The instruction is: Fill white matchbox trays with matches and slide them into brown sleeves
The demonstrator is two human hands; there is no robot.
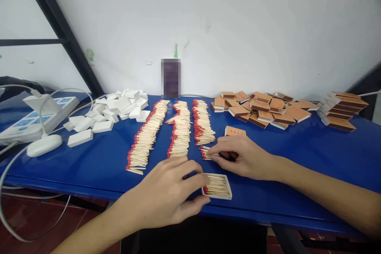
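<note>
My left hand [169, 192] grips the left end of a white matchbox tray [217, 187] part-filled with red-tipped matches, near the table's front edge. My right hand [242, 156] pinches a small bunch of matches [205, 152] lying just behind the tray. Three long rows of matches [178, 129] stretch across the middle of the blue table [312, 147]. One orange matchbox sleeve [235, 130] lies just behind my right hand.
A heap of white empty trays [113, 109] lies at the back left. Orange sleeves are piled at the back right [262, 107], with a stacked row [342, 110] further right. A white power strip [32, 121], a white adapter [44, 145] and cables sit at the left.
</note>
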